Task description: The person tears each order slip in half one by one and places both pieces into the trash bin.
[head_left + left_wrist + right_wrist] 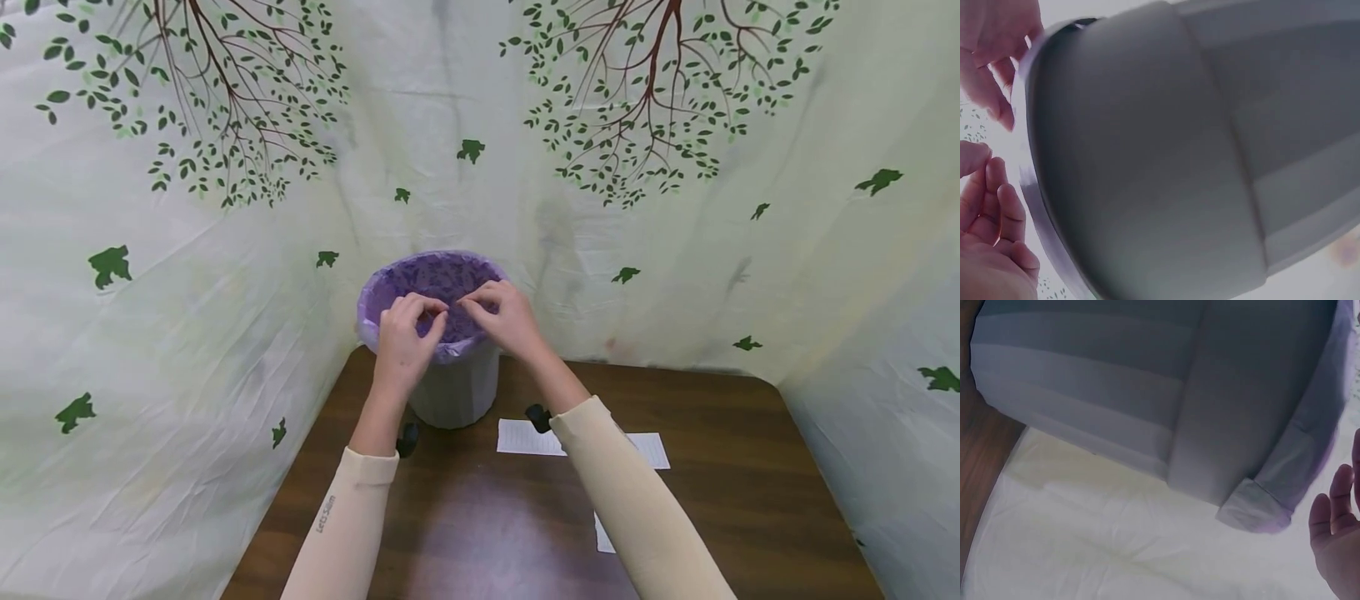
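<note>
Both hands are raised over the mouth of a grey ribbed trash can (457,387) lined with a purple bag (369,312). My left hand (405,337) brings thumb and index fingertip together above the near rim. Facing it, a small gap away, my right hand (506,317) does the same. Whether anything tiny sits between either pair of fingertips is too small to tell. In the left wrist view, the left hand (994,219) has its other fingers curled beside the can's rim. Only part of the right hand (1338,531) shows in its own wrist view.
White printed paper (521,437) lies on the brown wooden table (465,508), partly under the right forearm, with another piece (604,537) lower down. Pale cloth with printed leaves (570,275) hangs behind the can and at both sides.
</note>
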Tool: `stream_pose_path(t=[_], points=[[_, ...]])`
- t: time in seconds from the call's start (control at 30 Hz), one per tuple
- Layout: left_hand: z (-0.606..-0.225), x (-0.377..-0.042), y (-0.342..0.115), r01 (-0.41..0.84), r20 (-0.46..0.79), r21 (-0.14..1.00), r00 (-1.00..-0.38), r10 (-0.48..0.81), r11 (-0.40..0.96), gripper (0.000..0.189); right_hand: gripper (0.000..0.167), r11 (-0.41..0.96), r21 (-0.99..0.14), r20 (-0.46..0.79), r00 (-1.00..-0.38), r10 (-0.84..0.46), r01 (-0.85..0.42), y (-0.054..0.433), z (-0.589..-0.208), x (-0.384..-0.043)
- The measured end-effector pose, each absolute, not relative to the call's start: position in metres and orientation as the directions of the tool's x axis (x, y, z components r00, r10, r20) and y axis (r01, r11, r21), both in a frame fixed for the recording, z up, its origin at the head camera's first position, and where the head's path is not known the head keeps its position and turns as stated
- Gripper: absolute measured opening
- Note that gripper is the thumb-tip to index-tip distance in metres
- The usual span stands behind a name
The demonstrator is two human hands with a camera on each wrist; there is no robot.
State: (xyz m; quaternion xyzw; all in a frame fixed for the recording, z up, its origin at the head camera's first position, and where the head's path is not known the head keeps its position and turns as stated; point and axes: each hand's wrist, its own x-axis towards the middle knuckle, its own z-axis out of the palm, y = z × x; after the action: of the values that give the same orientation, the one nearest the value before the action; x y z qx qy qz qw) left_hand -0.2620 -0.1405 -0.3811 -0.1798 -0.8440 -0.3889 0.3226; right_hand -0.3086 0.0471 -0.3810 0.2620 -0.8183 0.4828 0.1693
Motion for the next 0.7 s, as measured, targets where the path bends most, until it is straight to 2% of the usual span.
stream_pose_path(t=[0.17, 0.37, 0.5, 0.7], points=[[-0.385, -0.254, -0.132, 0.602, 0.721, 0.524, -0.69, 0.063, 0.602, 0.006, 0.015, 0.311, -0.706, 0.584, -0.772, -0.251, -0.636, 0.056, -0.38, -0.297], [-0.387, -0.24, -0.123, 0.663, 0.758, 0.485, -0.644, 0.104, 0.57, 0.007, 0.014, 0.26, -0.737, 0.586, -0.781, -0.214, -0.624, 0.072, -0.379, -0.276], [-0.389, -0.231, -0.118, 0.675, 0.757, 0.482, -0.642, 0.123, 0.559, 0.008, 0.014, 0.259, -0.749, 0.581, -0.792, -0.186, -0.61, 0.086, -0.381, -0.261], [-0.394, -0.222, -0.113, 0.674, 0.749, 0.479, -0.648, 0.139, 0.562, 0.009, 0.015, 0.267, -0.724, 0.617, -0.77, -0.161, -0.636, 0.107, -0.386, -0.242]])
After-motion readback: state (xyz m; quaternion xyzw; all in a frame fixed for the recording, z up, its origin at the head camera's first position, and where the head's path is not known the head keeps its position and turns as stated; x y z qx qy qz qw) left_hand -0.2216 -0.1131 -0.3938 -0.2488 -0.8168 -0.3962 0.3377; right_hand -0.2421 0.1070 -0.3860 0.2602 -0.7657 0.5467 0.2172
